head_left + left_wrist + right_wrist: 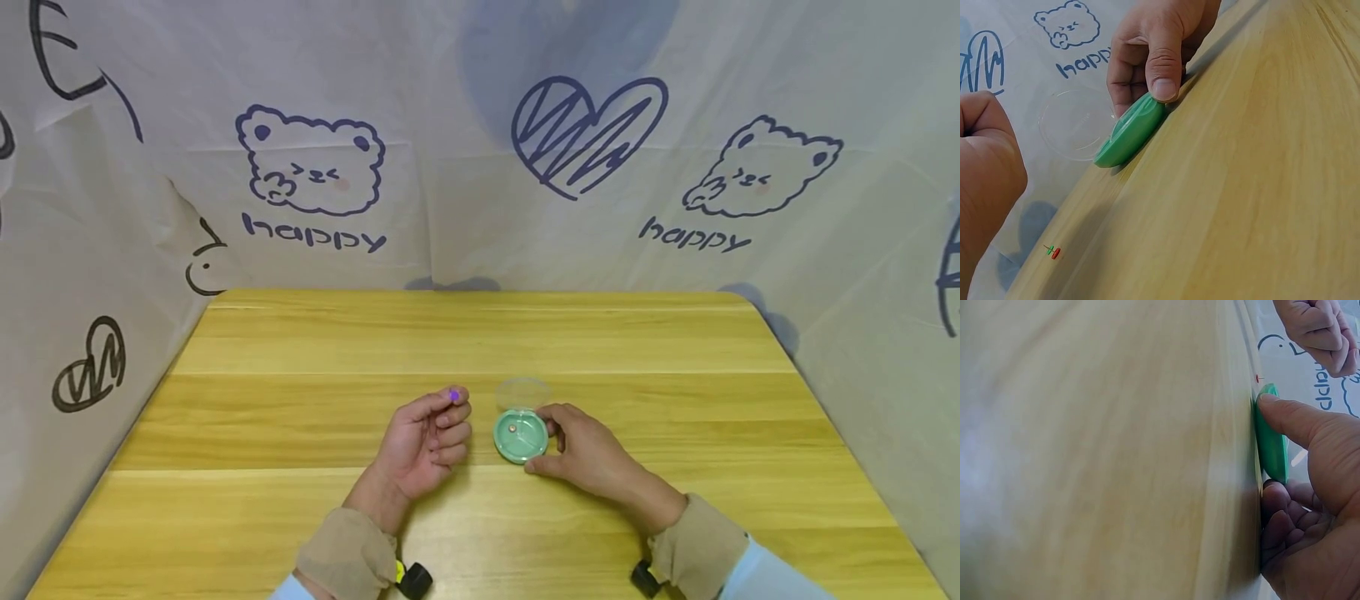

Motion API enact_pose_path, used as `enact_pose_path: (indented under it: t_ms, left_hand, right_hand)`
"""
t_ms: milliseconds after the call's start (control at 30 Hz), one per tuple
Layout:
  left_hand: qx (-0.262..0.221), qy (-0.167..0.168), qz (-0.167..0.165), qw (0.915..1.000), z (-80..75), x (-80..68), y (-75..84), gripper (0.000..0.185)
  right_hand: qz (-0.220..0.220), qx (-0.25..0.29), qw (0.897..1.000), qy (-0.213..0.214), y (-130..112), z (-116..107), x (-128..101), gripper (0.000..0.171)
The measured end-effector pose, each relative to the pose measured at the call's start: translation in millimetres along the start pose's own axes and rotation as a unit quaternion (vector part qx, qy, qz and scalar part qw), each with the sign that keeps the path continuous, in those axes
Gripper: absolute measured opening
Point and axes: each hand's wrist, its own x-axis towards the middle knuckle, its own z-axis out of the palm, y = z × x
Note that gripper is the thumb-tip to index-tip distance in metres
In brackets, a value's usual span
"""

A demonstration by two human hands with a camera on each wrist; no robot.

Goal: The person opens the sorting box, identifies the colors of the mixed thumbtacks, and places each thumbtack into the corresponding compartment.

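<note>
A small round green case [520, 435] with divided compartments lies open on the wooden table [300, 350]; a tiny brownish piece sits in one compartment. My right hand [581, 450] grips its rim with thumb and fingers [1163, 69], also seen edge-on on the case [1270, 440]. Its clear round lid [522, 390] lies just behind it [1075, 125]. My left hand [431, 437] rests palm up to the left of the case, fingers curled, pinching a small purple bead [453, 395] at its fingertips.
A white cloth backdrop [480, 167] printed with bears, hearts and "happy" surrounds the table on three sides. Tan sleeve cuffs [348, 554] cover both wrists near the table's front edge.
</note>
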Motion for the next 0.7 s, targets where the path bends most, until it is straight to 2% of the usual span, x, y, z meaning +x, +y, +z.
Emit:
enact_pose_path:
  t_ms: [133,233,300,400,467,533,600,667,700]
  left_hand:
    - [0.019,0.003,0.004,0.9998,1.0,1.3,-0.5,0.026]
    - [0.075,0.038,0.009,0.9964,3.4,2.9,-1.2,0.025]
    - [0.130,0.077,0.011,0.9884,5.6,4.2,-2.0,0.023]
    - [0.228,0.144,0.007,0.9630,9.1,6.3,-3.2,0.018]
    - [0.296,0.181,0.003,0.9380,10.8,8.1,-4.2,0.014]
    - [0.366,0.207,-0.003,0.9072,12.3,10.0,-5.3,0.018]
    - [0.453,0.221,-0.005,0.8635,13.6,11.9,-6.4,0.022]
    - [0.545,0.222,-0.007,0.8085,15.4,13.8,-7.7,0.022]
    - [0.589,0.218,-0.006,0.7784,16.2,14.9,-8.5,0.020]
  right_hand:
    - [-0.001,0.001,1.000,0.001,0,-1,0,0.070]
    - [-0.002,-0.002,1.000,0.002,1,-1,0,0.070]
    - [-0.003,-0.006,1.000,0.004,1,-1,0,0.071]
    - [-0.004,-0.008,1.000,0.005,2,0,0,0.071]
    - [-0.005,-0.007,1.000,0.004,2,0,0,0.071]
    - [-0.005,-0.004,1.000,0.003,2,0,0,0.071]
    - [-0.006,-0.003,1.000,0.002,2,0,0,0.070]
    - [-0.006,-0.002,1.000,0.002,3,0,1,0.070]
    - [-0.007,-0.002,1.000,0.002,3,0,1,0.069]
